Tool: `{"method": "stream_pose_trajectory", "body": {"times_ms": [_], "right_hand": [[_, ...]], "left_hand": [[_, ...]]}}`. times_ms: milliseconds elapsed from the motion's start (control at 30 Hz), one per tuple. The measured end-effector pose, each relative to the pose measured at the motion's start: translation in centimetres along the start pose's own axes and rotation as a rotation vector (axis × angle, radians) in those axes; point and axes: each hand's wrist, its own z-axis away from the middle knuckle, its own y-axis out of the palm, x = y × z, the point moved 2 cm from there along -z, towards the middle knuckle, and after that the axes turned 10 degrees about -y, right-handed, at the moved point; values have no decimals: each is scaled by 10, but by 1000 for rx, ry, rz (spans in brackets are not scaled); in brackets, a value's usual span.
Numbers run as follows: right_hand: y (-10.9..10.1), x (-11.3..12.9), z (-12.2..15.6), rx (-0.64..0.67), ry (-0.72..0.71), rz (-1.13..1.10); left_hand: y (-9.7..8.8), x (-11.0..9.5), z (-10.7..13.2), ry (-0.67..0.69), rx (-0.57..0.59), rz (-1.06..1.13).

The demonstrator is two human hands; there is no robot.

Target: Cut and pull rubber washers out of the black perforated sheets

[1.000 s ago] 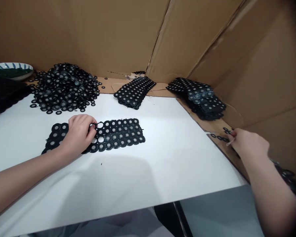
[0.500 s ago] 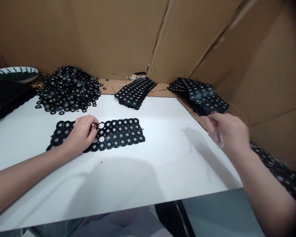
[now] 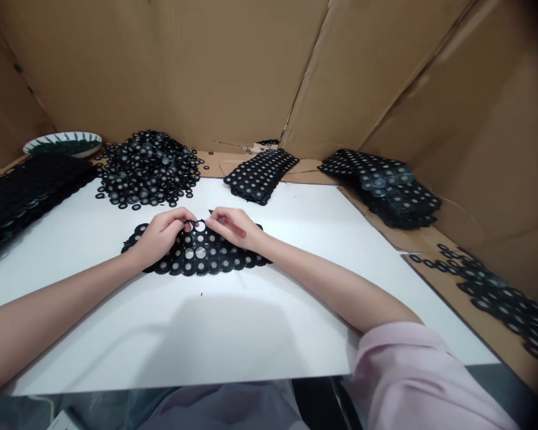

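A flexible sheet of joined black rings (image 3: pixel 201 266) with pale centres lies on the white board, and a few of its openings near the middle look bare white. My left hand (image 3: pixel 159 236) is closed in a pinch on the sheet's far edge, left of one bare opening. Just right of that opening, my right hand (image 3: pixel 235 226) pinches the same edge with thumb and forefinger. A small dark tip pokes out above the right fingers; what it belongs to is hidden. Both hands cover part of the sheet's far rows.
Behind the hands is a heap of loose black rings (image 3: pixel 150 170). Stacked ring sheets stand at left (image 3: pixel 31 191), back centre (image 3: pixel 262 175) and back right (image 3: pixel 385 185). More ring pieces (image 3: pixel 497 298) lie along the right. A patterned dish (image 3: pixel 33 145) and cardboard walls (image 3: pixel 183 71) border the board.
My right hand has come from the right side over to the sheet and now grips its far edge beside my left hand. The view has shifted a little left.
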Motion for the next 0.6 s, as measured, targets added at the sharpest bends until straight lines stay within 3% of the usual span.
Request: {"method": "stream_pose_trajectory", "body": {"times_ms": [133,233,367,500,600], "right_hand": [[6,0,10,-7,68,1],[6,6,13,-15,85,5],[5,6,13,-30,74,69],[0,-5,17,-73,91,175],[-6,-14,20,-92,115,240]], "left_hand": [[1,6,-8,-96,125,165],[3,9,-10,-113,155,214],[5,6,-9,-77,123,49],[-1,-3,-1,199,-59,-353],[-6,-6,6,437,-26,-480]]}}
